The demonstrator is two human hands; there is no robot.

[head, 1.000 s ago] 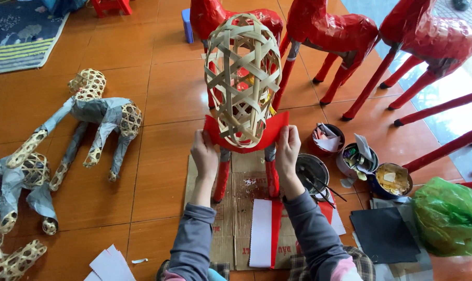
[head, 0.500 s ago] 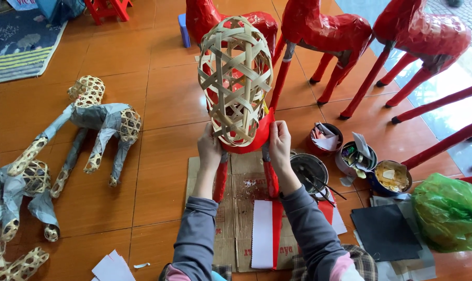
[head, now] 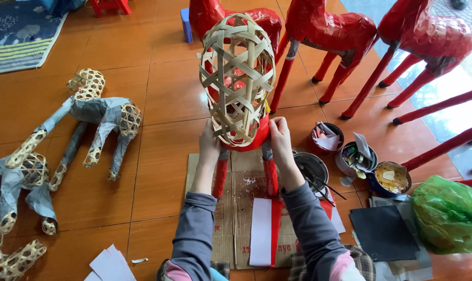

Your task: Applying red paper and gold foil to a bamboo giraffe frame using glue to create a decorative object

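Observation:
A woven bamboo animal frame (head: 238,78) stands upright on a flat piece of cardboard (head: 236,208); its lower body is wrapped in red paper (head: 246,140) and it stands on two red legs. My left hand (head: 210,145) presses against the frame's lower left side. My right hand (head: 280,140) presses the red paper on its lower right side. Both hands hold the figure between them. A strip of red and white paper (head: 264,231) lies on the cardboard between my forearms.
Three finished red animal figures (head: 329,31) stand behind. Grey-papered bamboo figures (head: 98,117) lie at left. Bowls with paper scraps and glue (head: 350,156), a green plastic bag (head: 449,213) and a dark sheet (head: 384,231) sit at right. A rug (head: 17,31) lies far left.
The bamboo figure has been brought closer and more upright. Both hands slid up from the red base to its sides.

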